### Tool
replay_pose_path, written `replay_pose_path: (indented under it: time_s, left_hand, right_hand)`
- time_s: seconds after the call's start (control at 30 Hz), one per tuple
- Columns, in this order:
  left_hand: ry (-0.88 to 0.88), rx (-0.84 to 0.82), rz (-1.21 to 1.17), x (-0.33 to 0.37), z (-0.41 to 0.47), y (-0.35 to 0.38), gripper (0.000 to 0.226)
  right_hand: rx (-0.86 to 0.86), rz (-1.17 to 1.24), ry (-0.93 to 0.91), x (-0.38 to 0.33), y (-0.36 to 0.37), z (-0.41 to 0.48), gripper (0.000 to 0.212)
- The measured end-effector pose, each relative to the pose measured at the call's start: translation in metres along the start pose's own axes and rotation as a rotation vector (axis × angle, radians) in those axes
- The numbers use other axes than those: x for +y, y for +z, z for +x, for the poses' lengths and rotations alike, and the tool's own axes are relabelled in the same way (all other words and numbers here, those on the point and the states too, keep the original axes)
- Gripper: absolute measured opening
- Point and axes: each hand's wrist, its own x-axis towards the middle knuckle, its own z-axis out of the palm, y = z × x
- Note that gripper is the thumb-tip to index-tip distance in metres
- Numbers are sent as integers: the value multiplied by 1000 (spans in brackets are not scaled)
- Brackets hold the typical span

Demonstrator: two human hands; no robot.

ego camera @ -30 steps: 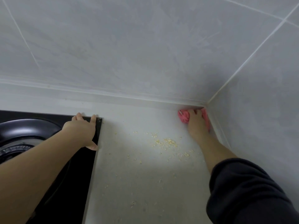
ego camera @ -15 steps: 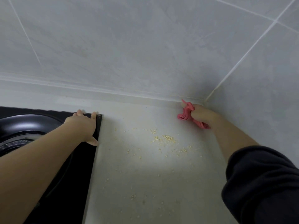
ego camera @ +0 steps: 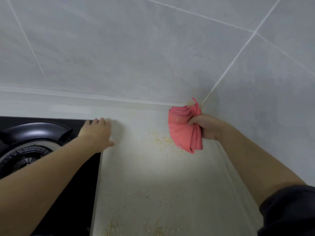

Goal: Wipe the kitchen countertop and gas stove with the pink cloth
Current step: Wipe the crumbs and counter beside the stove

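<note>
The right hand (ego camera: 207, 126) grasps the pink cloth (ego camera: 183, 132) bunched in curled fingers and has raised it out of the back right corner of the bench (ego camera: 153, 193), where it lay pressed a second ago. The cloth now hangs near that corner, and contact with the bench cannot be confirmed. The left hand (ego camera: 97, 133) rests released, fingers straight, at the back right corner of the gas stove (ego camera: 34, 142), barely shifted. Crumbs (ego camera: 163, 140) remain scattered across the bench, so the corner pass appears done, while the main sweep and the stove are judged outstanding.
</note>
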Motion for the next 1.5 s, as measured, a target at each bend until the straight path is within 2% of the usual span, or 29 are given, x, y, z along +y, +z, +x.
replay_pose_path:
  time_s: [0.07,0.13,0.2,0.27,0.3,0.33,0.37,0.43,0.5,0.57,0.6,0.67,0.73,0.77,0.83,0.9,1.0,1.03,1.1,1.13,1.17,1.23,1.3,1.33,1.4,1.43,1.5]
  left_hand:
    - [94,75,-355,25,-13,-6,66]
    - [212,131,-765,57,-30,-12,62]
    - [288,94,-1062,89,-51,-15,60]
    - [274,12,-1276,112,-65,-15,49]
    - [259,-5,-1346,120,-70,-14,36]
    - [240,0,-1394,128,-76,-14,23]
    - [208,20,-1418,134,-81,-14,23]
    - [151,49,-1376,143,-91,-14,32]
    - [122,70,-1231,147,-99,-13,31]
    - [100,174,-1008,146,-107,-13,27]
    - [150,260,-948,145,-111,-13,31]
    - [413,405,-863,146,-116,-9,60]
    - [601,392,-546,153,-119,-6,81]
    - [579,332,-328,155,-119,-3,85]
    - [389,156,-24,151,-117,2,87]
    - [285,136,-47,148,-117,3,92]
    - [480,226,-126,157,-120,-2,98]
    - [492,187,-63,157,-120,-2,91]
    - [340,50,31,150,-121,-4,78]
    - [271,25,-24,145,-123,-3,80]
    - [256,73,-120,141,-125,-3,87]
    - [427,257,-275,141,-134,0,101]
    - [652,250,-190,142,-143,5,98]
    - [690,176,-51,142,-145,8,84]
    - [592,51,106,132,-145,7,50]
    - [524,75,64,128,-143,5,48]
    - [480,252,-171,127,-136,2,70]
  right_hand:
    - [7,140,-6,6,6,-19,41]
    - [-35,245,18,17,13,-38,34]
    - [-76,322,31,32,18,-57,30]
    - [-59,410,31,45,23,-74,26]
    - [-37,455,33,51,26,-82,23]
    - [-26,486,23,57,27,-92,23]
    - [-34,491,7,62,29,-100,23]
    - [-36,422,-35,73,32,-119,21]
    - [79,345,-71,84,34,-131,19]
    - [197,299,-86,90,32,-142,23]
    - [234,271,-77,93,31,-148,23]
    - [275,218,-37,95,30,-156,20]
    - [281,200,-14,94,31,-162,19]
    - [289,188,-3,93,31,-164,18]
    - [320,147,34,89,33,-167,14]
    - [342,99,57,85,33,-168,11]
    - [344,7,73,84,34,-167,10]
    - [340,-7,75,84,35,-167,10]
    - [363,23,65,84,35,-164,8]
    - [391,61,52,85,34,-163,6]
    - [415,114,32,85,32,-161,5]
    - [382,267,-4,85,28,-156,8]
    - [317,447,-2,84,27,-153,10]
    - [316,514,0,84,28,-151,11]
    - [332,605,-23,83,29,-151,14]
    - [339,641,-29,83,29,-150,15]
    - [328,687,-12,81,29,-150,18]
